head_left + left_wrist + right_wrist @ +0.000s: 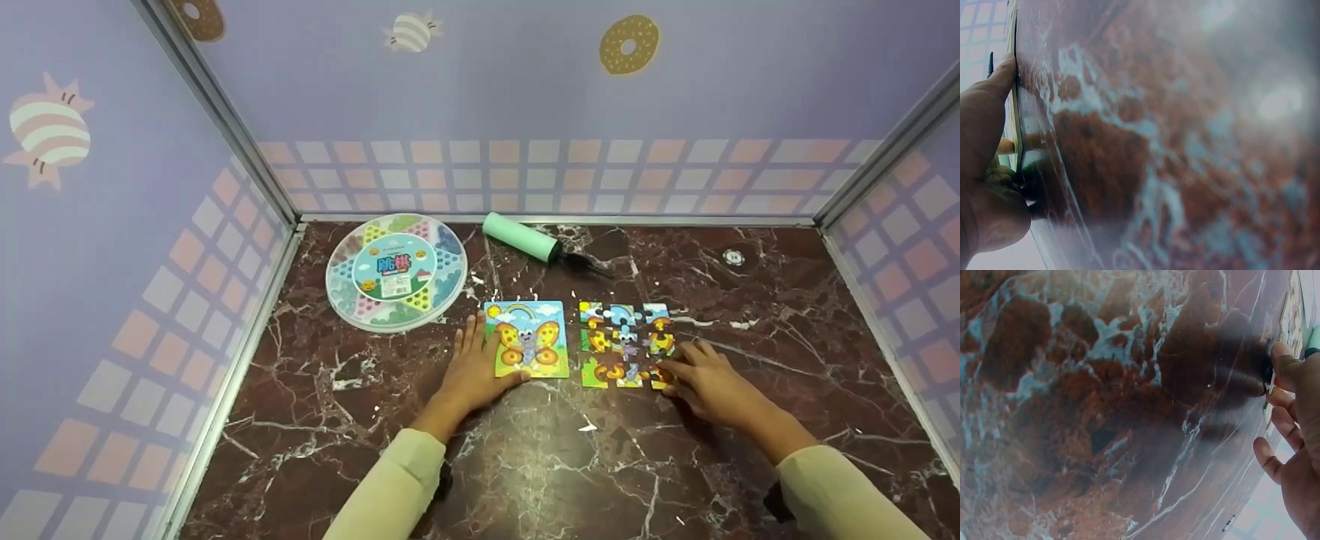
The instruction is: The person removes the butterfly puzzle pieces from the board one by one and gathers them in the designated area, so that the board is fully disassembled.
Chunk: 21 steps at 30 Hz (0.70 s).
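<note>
A square picture board (pixel 527 341) with a butterfly on it lies flat on the table. My left hand (pixel 475 367) rests at its lower left corner, fingers fairly straight along the left side and thumb at the bottom edge. To the right of the board, several butterfly puzzle pieces (pixel 628 341) lie in a loose square with small gaps. My right hand (pixel 709 382) pinches the lower right puzzle piece (pixel 659 375) between thumb and finger, partly hiding it. In the right wrist view that piece (pixel 1271 385) shows edge-on and tilted at the fingertips (pixel 1283 350).
Behind the board stands a round Chinese checkers box (pixel 397 274) at left and a mint green hand pump (pixel 521 238) with a black end. A small round chip (pixel 734 258) lies at the back right. Patterned walls (pixel 555 176) close off the back and sides of the marbled table (pixel 570 472).
</note>
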Each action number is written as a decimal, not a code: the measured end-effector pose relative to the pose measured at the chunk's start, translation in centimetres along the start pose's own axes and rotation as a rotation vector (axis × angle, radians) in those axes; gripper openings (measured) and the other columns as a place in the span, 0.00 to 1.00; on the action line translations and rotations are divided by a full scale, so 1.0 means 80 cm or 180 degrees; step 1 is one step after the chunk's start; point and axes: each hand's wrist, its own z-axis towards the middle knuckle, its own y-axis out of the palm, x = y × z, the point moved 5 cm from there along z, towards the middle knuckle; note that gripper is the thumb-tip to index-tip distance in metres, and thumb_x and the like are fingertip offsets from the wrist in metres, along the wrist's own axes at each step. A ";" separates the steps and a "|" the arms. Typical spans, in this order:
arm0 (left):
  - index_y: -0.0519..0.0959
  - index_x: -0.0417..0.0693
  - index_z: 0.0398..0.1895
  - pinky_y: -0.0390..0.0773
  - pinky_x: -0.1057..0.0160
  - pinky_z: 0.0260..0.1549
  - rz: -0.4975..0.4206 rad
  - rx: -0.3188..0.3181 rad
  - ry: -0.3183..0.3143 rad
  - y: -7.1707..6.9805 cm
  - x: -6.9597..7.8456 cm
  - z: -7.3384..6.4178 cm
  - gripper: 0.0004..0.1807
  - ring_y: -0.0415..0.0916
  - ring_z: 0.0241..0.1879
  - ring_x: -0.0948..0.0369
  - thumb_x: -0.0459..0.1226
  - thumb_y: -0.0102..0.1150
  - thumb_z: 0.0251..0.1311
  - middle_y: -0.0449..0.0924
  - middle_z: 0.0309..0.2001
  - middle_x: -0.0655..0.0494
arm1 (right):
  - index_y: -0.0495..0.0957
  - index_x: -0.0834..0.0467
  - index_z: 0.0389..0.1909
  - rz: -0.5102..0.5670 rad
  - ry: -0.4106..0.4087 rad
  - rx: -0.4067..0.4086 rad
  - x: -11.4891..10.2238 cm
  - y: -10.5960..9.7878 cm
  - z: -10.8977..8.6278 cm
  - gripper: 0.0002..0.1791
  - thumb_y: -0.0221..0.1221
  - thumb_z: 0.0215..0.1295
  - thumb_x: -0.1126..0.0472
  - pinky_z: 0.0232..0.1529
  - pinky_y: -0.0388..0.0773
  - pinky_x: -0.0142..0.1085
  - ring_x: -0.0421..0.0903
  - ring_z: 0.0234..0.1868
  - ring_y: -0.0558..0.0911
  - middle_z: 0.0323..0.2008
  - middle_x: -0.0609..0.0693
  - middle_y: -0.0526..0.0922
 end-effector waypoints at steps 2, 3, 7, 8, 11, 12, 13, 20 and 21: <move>0.61 0.38 0.86 0.40 0.36 0.89 0.0007 0.0008 -0.0001 0.000 0.000 0.001 0.58 0.35 0.91 0.36 0.69 0.65 0.68 0.37 0.90 0.31 | 0.90 0.59 0.56 -0.0018 -0.0019 -0.0004 0.001 0.000 0.001 0.18 0.76 0.68 0.60 0.42 0.75 0.50 0.50 0.46 0.74 0.45 0.51 0.80; 0.62 0.38 0.86 0.40 0.36 0.89 0.0007 0.0010 -0.0002 -0.001 0.000 0.001 0.58 0.35 0.91 0.36 0.68 0.65 0.68 0.37 0.90 0.30 | 0.90 0.59 0.57 -0.0026 -0.0028 -0.0003 0.001 0.000 0.001 0.18 0.76 0.68 0.60 0.42 0.75 0.51 0.51 0.46 0.74 0.46 0.51 0.81; 0.62 0.38 0.86 0.41 0.35 0.89 -0.0007 0.0010 -0.0023 -0.001 0.000 0.000 0.57 0.35 0.91 0.36 0.67 0.67 0.68 0.37 0.90 0.30 | 0.90 0.56 0.59 -0.0049 -0.0061 0.0027 0.013 0.011 -0.002 0.18 0.73 0.73 0.55 0.41 0.76 0.54 0.51 0.48 0.73 0.47 0.51 0.80; 0.62 0.38 0.86 0.41 0.36 0.89 -0.0015 0.0004 -0.0034 -0.001 0.000 -0.001 0.57 0.35 0.91 0.36 0.67 0.67 0.68 0.37 0.90 0.31 | 0.90 0.56 0.59 -0.0050 -0.0046 0.0008 0.013 0.011 -0.002 0.18 0.72 0.73 0.55 0.41 0.76 0.55 0.51 0.48 0.73 0.48 0.52 0.80; 0.62 0.39 0.86 0.41 0.36 0.89 -0.0016 -0.0011 -0.0052 0.000 -0.001 -0.002 0.57 0.35 0.91 0.37 0.68 0.66 0.69 0.37 0.91 0.31 | 0.90 0.57 0.59 -0.0070 -0.0014 -0.0041 0.009 0.010 -0.002 0.18 0.72 0.73 0.56 0.41 0.76 0.53 0.51 0.49 0.73 0.48 0.52 0.80; 0.62 0.39 0.86 0.41 0.36 0.89 -0.0017 -0.0012 -0.0054 0.000 -0.001 -0.002 0.57 0.35 0.91 0.37 0.68 0.66 0.69 0.37 0.91 0.31 | 0.90 0.60 0.59 -0.0042 0.0018 -0.0099 -0.001 0.001 0.000 0.19 0.74 0.70 0.60 0.42 0.76 0.54 0.53 0.48 0.74 0.48 0.54 0.80; 0.62 0.39 0.86 0.41 0.36 0.89 -0.0018 -0.0010 -0.0056 0.000 -0.001 -0.002 0.56 0.35 0.91 0.37 0.67 0.66 0.69 0.37 0.91 0.31 | 0.90 0.60 0.59 -0.0053 0.0012 -0.0091 -0.002 0.000 0.001 0.19 0.74 0.70 0.61 0.42 0.75 0.53 0.53 0.48 0.74 0.48 0.54 0.80; 0.61 0.40 0.87 0.40 0.37 0.90 -0.0016 -0.0024 -0.0085 -0.001 -0.001 0.001 0.56 0.34 0.92 0.38 0.67 0.66 0.69 0.36 0.91 0.33 | 0.90 0.59 0.59 -0.0118 -0.0051 -0.0033 0.000 0.001 0.002 0.20 0.76 0.67 0.61 0.43 0.75 0.52 0.52 0.47 0.73 0.46 0.53 0.80; 0.61 0.39 0.87 0.40 0.38 0.90 -0.0010 -0.0028 -0.0088 -0.001 -0.001 0.001 0.56 0.34 0.92 0.38 0.67 0.66 0.69 0.36 0.91 0.33 | 0.90 0.59 0.59 -0.0119 -0.0055 -0.0029 0.000 0.001 0.002 0.20 0.76 0.67 0.61 0.43 0.75 0.52 0.53 0.47 0.74 0.46 0.53 0.80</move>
